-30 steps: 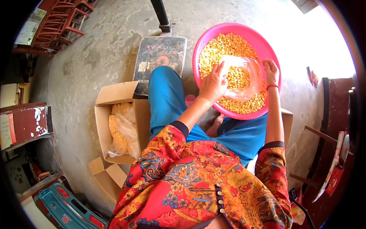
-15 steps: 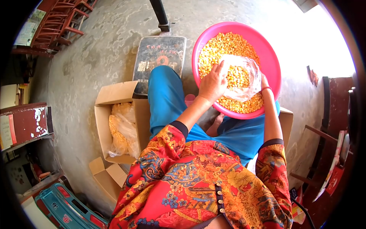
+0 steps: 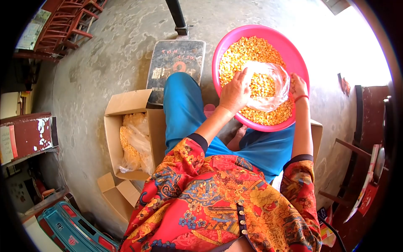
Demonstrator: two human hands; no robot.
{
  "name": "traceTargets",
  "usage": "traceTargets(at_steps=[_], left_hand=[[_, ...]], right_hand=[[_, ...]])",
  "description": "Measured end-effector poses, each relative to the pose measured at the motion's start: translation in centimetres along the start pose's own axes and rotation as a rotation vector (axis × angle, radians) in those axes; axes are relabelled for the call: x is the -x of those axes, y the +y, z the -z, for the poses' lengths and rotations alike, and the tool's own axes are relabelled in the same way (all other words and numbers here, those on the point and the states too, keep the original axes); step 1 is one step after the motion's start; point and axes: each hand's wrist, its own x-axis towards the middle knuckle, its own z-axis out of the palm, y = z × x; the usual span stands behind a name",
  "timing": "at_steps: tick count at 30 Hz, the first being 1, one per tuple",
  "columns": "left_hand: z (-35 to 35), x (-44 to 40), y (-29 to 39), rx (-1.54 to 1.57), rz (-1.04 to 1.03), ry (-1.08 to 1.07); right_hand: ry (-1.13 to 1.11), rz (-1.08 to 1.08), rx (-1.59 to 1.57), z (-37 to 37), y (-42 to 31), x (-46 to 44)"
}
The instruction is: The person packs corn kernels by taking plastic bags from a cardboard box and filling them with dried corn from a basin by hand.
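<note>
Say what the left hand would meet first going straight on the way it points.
Likely the corn kernels in the pink basin, just past the plastic bag the left hand holds; depth is unclear.

Left hand [image 3: 235, 93] holding clear bag [image 3: 265, 103], right hand [image 3: 299, 86] beside it; yellow kernels [image 3: 256, 48] in pink basin [image 3: 297, 54].

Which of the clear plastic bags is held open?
The clear plastic bag over the yellow kernels in the round pink plastic basin: the left hand grips its edge, whereas no hand touches any in the brown cardboard box.
</note>
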Motion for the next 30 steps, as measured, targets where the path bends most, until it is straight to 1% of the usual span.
traceTargets(at_steps=[1, 5, 8, 9, 11, 12, 13, 15, 16, 17, 19, 20, 21, 24, 25, 28, 29, 30], left_hand=[[0.0, 0.0, 0.0, 0.0, -0.001, 0.001], [-0.1, 0.0, -0.1, 0.005, -0.008, 0.005], [-0.1, 0.0, -0.1, 0.004, 0.0, -0.004], [0.0, 0.0, 0.0, 0.001, -0.001, -0.001], [0.1, 0.0, 0.1, -0.003, -0.001, 0.003], [0.1, 0.0, 0.1, 0.003, -0.012, 0.009], [0.1, 0.0, 0.1, 0.009, -0.023, 0.014], [0.1, 0.0, 0.0, 0.011, -0.027, 0.02], [0.0, 0.0, 0.0, 0.014, -0.032, 0.025], [0.0, 0.1, 0.0, 0.015, -0.031, 0.024], [0.0, 0.0, 0.0, 0.007, -0.015, 0.017], [0.0, 0.0, 0.0, 0.008, -0.015, 0.016], [-0.1, 0.0, -0.1, 0.003, -0.013, 0.016], [-0.3, 0.1, -0.3, -0.003, -0.014, 0.016], [-0.3, 0.0, -0.3, -0.006, -0.017, 0.018], [-0.3, 0.1, -0.3, -0.013, -0.025, 0.024], [-0.2, 0.0, -0.1, -0.013, -0.025, 0.023], [0.1, 0.0, 0.2, 0.0, 0.013, -0.007]], right_hand=[[-0.048, 0.018, -0.172, 0.1, -0.6, 0.1], [-0.12, 0.07, -0.261, -2.2, -4.7, 2.6], [-0.391, 0.177, -0.298, -4.5, -6.1, 4.8], [-0.393, 0.178, -0.299, -5.4, -5.9, 5.3], [-0.395, 0.211, -0.182, -6.9, -5.4, 6.2], [-0.396, 0.278, -0.022, -7.6, -5.1, 6.7], [-0.491, 0.327, 0.027, -7.7, -4.4, 6.6], [-0.595, 0.36, 0.215, -8.2, -4.2, 7.9], [-0.615, 0.373, 0.362, -8.1, -4.2, 7.9], [-0.614, 0.372, 0.363, -8.0, -4.2, 7.9], [-0.528, 0.482, 0.412, -7.9, -4.2, 8.0], [-0.483, 0.507, 0.359, -7.1, -3.9, 6.9], [-0.424, 0.505, 0.282, -6.7, -4.0, 6.2], [-0.183, 0.61, 0.301, -3.5, -1.7, 1.3], [-0.184, 0.611, 0.3, -2.1, -0.6, -0.4], [0.03, 0.585, 0.797, -0.6, 1.0, -1.0], [0.03, 0.508, 0.85, -0.6, 1.7, -0.7], [-0.02, 0.435, 0.663, -0.5, 2.9, -1.4]])
